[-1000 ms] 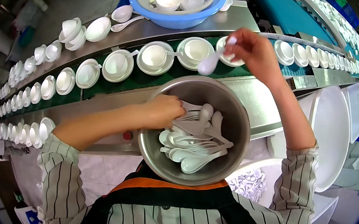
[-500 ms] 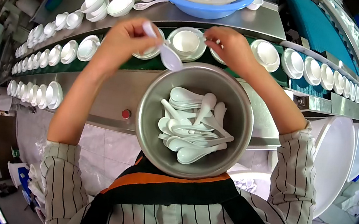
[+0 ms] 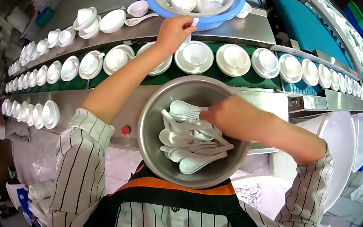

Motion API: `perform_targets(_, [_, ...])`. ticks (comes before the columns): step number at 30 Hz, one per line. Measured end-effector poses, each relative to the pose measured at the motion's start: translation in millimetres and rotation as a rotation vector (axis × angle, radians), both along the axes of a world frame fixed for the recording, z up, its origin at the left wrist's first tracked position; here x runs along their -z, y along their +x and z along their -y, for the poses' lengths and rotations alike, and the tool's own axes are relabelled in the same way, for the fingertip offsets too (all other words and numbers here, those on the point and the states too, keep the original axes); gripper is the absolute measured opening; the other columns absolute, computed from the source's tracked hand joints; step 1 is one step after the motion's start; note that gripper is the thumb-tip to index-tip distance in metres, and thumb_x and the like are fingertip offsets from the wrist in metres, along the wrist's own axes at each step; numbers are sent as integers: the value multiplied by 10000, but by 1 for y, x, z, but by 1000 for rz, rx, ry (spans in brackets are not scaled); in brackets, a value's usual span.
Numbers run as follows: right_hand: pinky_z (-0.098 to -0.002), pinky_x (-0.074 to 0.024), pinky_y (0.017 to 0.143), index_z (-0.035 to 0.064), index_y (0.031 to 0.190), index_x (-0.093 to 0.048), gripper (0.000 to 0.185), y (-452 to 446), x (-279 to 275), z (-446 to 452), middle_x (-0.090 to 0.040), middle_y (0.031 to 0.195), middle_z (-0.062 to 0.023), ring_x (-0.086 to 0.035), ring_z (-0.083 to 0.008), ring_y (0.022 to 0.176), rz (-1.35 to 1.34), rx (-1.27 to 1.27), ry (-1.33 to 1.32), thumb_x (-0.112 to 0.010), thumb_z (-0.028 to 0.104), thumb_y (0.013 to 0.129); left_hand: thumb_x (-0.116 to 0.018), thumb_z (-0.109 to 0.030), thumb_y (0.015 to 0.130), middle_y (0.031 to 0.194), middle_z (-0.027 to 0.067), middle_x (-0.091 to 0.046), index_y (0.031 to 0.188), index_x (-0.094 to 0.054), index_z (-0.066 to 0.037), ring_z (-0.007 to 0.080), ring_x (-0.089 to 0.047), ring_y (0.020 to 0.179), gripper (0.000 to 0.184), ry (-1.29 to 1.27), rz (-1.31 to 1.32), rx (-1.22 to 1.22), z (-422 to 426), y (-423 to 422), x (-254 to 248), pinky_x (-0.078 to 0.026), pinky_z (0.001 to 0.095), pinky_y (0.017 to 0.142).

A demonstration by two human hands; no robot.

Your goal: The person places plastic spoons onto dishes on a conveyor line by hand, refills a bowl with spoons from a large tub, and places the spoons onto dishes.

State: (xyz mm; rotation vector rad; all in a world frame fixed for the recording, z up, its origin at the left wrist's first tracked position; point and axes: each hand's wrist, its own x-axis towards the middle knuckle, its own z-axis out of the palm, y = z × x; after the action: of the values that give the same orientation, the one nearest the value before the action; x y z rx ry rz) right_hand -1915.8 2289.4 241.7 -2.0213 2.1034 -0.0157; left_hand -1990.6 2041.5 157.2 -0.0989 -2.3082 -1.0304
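Note:
My left hand [image 3: 173, 32] is closed on a white soup spoon [image 3: 194, 22], held over the green conveyor belt near a stacked bowl and plate [image 3: 195, 55]. Part of that spoon is hidden by the hand. Against my body stands a round metal basin [image 3: 145, 127] with a pile of white soup spoons [image 3: 200, 163] inside. My right hand [image 3: 234, 117] reaches into it from the right, slightly blurred, its fingers pinched on a spoon [image 3: 185, 109] at the top of the pile.
Rows of stacked white tableware [image 3: 117, 59] line the green belt [image 3: 163, 81]. A blue basin [image 3: 155, 2] holding bowls and spoons sits on the steel ledge beyond. More bowls [image 3: 112, 21] stand along that ledge. A red button [image 3: 125, 130] is on the near steel edge.
My right hand has moved from above the belt down into the metal basin. My left hand, still with a spoon, has shifted right and farther out over the belt.

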Motion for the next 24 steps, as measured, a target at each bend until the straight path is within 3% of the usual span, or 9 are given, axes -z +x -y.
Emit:
perform_targets(4, [-246,-500,689,29,993,-636,151,-63,-10,1,-674,870,-47,-612,-104,728,812,541,-464,-584,46,852,-697,-121,740,748,154,-618,856,-621,4,271,-583,638,186,-161,-40,11,-5,-9,10,-453,338,603])
perform_targets(8, [-232,-518,754,-65,938,-627,205,-154,65,19,-652,873,-112,-637,-139,807,1084,837,-989,-610,131,879,-692,-138,728,758,161,-603,820,-614,-9,319,-574,675,177,-244,39,31,-9,-14,15,-444,383,621])
perform_targets(13, [-240,-559,648,-89,1116,-533,374,-169,114,24,-629,908,-149,-654,-168,790,1165,1074,-777,-652,139,845,-733,-204,691,879,166,-630,966,-639,-27,325,-601,797,341,-397,259,-13,4,-6,39,-468,413,723])
perform_targets(15, [-283,-562,598,-51,1183,-490,457,-149,83,17,-633,933,-177,-665,-186,763,700,1110,-700,-675,136,810,-752,-235,677,1032,176,-615,1099,-603,-10,332,-591,893,502,-518,176,-90,7,6,42,-465,413,811])
perform_targets(17, [-329,-539,595,7,1156,-525,425,-127,66,5,-636,973,-188,-659,-237,701,209,946,-731,-682,143,784,-726,-209,714,1003,163,-608,1041,-603,0,311,-588,882,407,-393,85,-8,0,27,20,-467,390,787])
perform_targets(18, [-356,-517,599,30,1096,-557,362,-114,57,-1,-646,943,-167,-640,-276,674,118,818,-729,-679,152,777,-716,-198,726,971,148,-611,1007,-605,1,306,-587,863,361,-305,50,63,-8,41,5,-469,381,772])
perform_targets(20, [-390,-496,597,50,947,-606,188,-74,30,-10,-657,783,-105,-627,-300,647,136,621,-620,-640,153,794,-692,-166,749,920,118,-606,942,-594,2,296,-581,819,274,-127,471,322,-39,87,-42,-468,366,741])
perform_targets(22, [-394,-499,577,77,819,-596,132,-29,16,-19,-632,676,-113,-631,-299,624,56,361,-289,-606,208,809,-648,-134,758,901,102,-601,852,-567,-20,268,-566,895,168,-544,256,428,-54,112,-32,-466,367,736])
perform_targets(24, [-378,-497,551,101,869,-593,205,10,17,-22,-613,646,-97,-638,-270,602,-33,195,109,-648,281,789,-632,-102,733,862,118,-582,842,-542,-14,281,-550,927,166,-623,154,310,-71,123,-22,-468,372,741])
